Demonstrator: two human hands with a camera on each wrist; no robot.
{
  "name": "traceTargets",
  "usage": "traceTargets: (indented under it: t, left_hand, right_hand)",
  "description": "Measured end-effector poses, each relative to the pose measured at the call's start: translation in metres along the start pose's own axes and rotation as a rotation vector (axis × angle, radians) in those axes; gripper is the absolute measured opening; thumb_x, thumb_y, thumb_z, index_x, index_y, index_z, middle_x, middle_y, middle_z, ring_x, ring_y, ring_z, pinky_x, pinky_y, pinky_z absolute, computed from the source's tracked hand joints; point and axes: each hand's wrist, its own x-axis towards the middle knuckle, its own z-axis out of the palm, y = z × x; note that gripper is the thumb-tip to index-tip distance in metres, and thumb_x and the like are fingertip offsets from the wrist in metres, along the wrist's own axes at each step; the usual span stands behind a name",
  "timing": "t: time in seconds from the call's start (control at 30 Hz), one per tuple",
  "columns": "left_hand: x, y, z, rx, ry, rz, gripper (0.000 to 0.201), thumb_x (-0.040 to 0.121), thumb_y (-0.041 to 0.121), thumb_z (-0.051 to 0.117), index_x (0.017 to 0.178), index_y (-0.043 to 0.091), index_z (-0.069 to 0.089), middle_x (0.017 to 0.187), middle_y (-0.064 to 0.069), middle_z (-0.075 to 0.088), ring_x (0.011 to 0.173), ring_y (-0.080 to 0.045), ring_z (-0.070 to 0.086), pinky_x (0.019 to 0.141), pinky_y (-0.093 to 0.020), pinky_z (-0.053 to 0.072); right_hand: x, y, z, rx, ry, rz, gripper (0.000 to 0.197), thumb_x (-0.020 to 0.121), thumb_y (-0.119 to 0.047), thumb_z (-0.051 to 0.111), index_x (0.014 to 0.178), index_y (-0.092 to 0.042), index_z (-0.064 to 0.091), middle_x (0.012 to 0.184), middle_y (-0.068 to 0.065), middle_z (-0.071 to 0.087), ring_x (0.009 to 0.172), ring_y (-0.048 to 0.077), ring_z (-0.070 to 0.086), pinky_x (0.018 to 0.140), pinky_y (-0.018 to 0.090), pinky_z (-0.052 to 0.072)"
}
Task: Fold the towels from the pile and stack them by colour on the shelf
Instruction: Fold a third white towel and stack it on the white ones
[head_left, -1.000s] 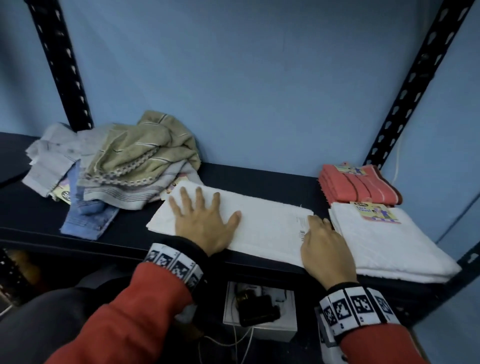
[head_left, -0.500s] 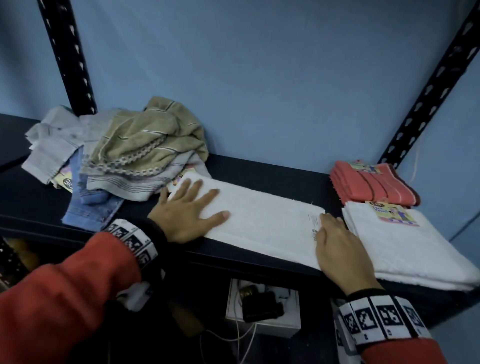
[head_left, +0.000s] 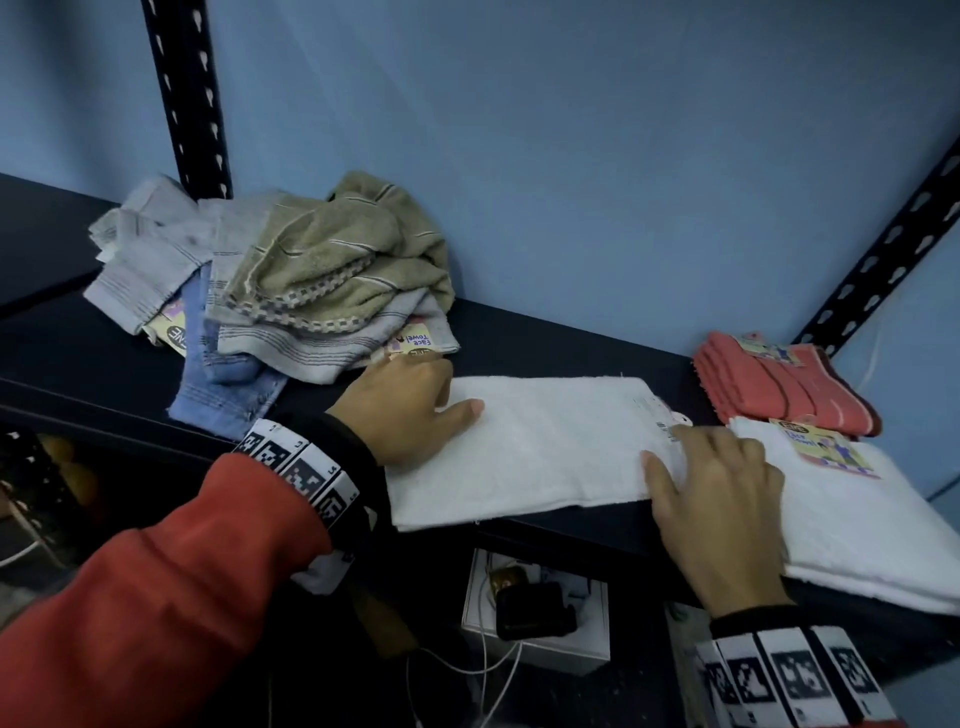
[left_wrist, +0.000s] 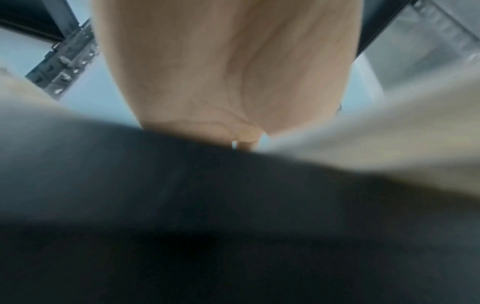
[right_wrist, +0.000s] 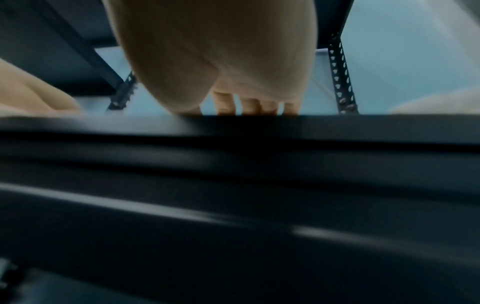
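Both hands, the left hand (head_left: 405, 410) and the right hand (head_left: 722, 499), are lying flat with released fingers on the folded white towel (head_left: 545, 447) at the shelf (head_left: 571, 358) front, while behind is sitting the pile (head_left: 291, 280) showing a "Face Towel" label (head_left: 415, 343).

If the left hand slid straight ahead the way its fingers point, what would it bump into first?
Probably the pile of unfolded towels: the left hand points toward its near edge, though depth is hard to judge.
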Motion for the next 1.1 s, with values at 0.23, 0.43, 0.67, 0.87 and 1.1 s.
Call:
traceTargets:
  t: [0.23,0.43,0.67,0.87,1.1]
  left_hand:
    - [-0.002,-0.003,-0.004,-0.11,0.036,0.041,0.015,0.089,0.039,0.068,0.097,0.031,0.058,0.088,0.014,0.052,0.093,-0.018,0.056,0.079,-0.033,0.045]
    - [-0.006,-0.001,-0.003,-0.147,-0.032,0.093,0.022,0.094,0.039,0.065,0.115,0.035,0.068,0.086,0.013,0.056,0.085,-0.011,0.052,0.076,-0.026,0.039]
    - [-0.015,0.009,-0.002,-0.22,-0.085,0.163,0.027,0.093,0.038,0.068,0.12,0.035,0.069,0.085,0.012,0.066,0.081,0.0,0.059,0.071,-0.011,0.038]
    - [-0.027,0.02,-0.006,-0.209,-0.218,0.259,0.049,0.077,0.057,0.079,0.122,0.045,0.064,0.098,0.013,0.058,0.089,-0.002,0.056,0.08,-0.016,0.044]
    - [-0.029,0.026,-0.008,-0.235,-0.25,0.314,0.045,0.072,0.047,0.087,0.112,0.041,0.069,0.088,0.01,0.059,0.083,-0.003,0.057,0.078,-0.021,0.047]
  right_hand:
    - [-0.001,-0.015,-0.001,0.033,-0.216,-0.029,0.056,0.092,-0.062,0.052,0.118,-0.014,0.066,0.122,0.006,0.067,0.114,0.03,0.06,0.097,0.047,0.047]
    - [-0.017,-0.025,-0.015,0.208,-0.213,-0.226,0.048,0.101,-0.057,0.042,0.124,-0.021,0.065,0.124,0.002,0.069,0.118,0.025,0.062,0.1,0.046,0.047]
    - [0.01,0.008,-0.001,0.106,-0.325,-0.087,0.057,0.097,-0.059,0.045,0.14,-0.023,0.054,0.16,0.007,0.037,0.149,0.033,0.027,0.113,0.053,0.035]
    - [-0.026,0.001,-0.034,0.383,-0.515,-0.187,0.068,0.081,-0.057,0.072,0.142,-0.035,0.052,0.143,-0.021,0.04,0.139,0.0,0.032,0.115,0.026,0.028]
    - [-0.029,0.01,-0.027,0.259,-0.378,-0.324,0.031,0.088,-0.027,0.075,0.119,-0.03,0.07,0.115,-0.024,0.059,0.11,0.007,0.054,0.095,0.028,0.046]
